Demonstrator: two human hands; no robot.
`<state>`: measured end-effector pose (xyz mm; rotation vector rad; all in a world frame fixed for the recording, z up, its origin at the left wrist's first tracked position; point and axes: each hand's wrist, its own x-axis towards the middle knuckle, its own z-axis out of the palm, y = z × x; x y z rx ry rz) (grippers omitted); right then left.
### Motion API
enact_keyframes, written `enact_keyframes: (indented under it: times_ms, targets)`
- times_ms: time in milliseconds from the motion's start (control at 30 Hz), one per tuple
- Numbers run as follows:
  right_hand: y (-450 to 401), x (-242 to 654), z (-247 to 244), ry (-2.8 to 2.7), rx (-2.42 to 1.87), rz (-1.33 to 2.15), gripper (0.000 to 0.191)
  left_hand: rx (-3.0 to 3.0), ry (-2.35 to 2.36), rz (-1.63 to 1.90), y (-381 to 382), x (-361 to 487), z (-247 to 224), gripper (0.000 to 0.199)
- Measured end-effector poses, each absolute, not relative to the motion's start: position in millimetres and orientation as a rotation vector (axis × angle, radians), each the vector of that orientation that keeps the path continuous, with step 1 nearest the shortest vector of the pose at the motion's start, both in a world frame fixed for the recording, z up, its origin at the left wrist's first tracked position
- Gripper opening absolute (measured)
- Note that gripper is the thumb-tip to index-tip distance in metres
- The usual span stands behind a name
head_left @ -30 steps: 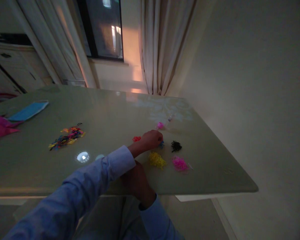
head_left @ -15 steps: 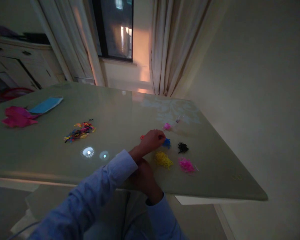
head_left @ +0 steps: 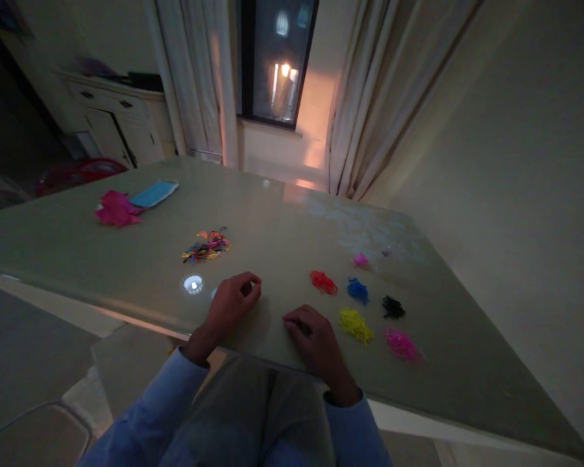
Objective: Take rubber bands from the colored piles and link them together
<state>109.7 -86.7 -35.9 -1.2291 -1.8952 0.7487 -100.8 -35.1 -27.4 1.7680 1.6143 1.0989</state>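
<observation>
The multicoloured heap of thin, rubber-like strands [head_left: 207, 247] looks light, soft, best pinched at its edge; left hand [head_left: 231, 303] and right hand [head_left: 317, 338] show curled fingers, any pinch unclear.

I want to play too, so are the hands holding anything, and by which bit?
I can't tell for sure: nothing shows in the left hand or the right hand, but something small could be hidden inside.
</observation>
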Motion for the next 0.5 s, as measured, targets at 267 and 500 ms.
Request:
enact_keyframes:
  times_ms: [267,500]
  targets:
    - [-76.8,103.3,-29.4,-1.876,-1.404,0.751,0.014,1.612,1.535,1.18,-37.5,-118.7,-40.1,0.022]
    - [-22.0,54.4,-1.7,-2.027,-1.353,0.829,0.021,1.783,1.513,1.091,-38.8,-114.8,-38.3,0.015]
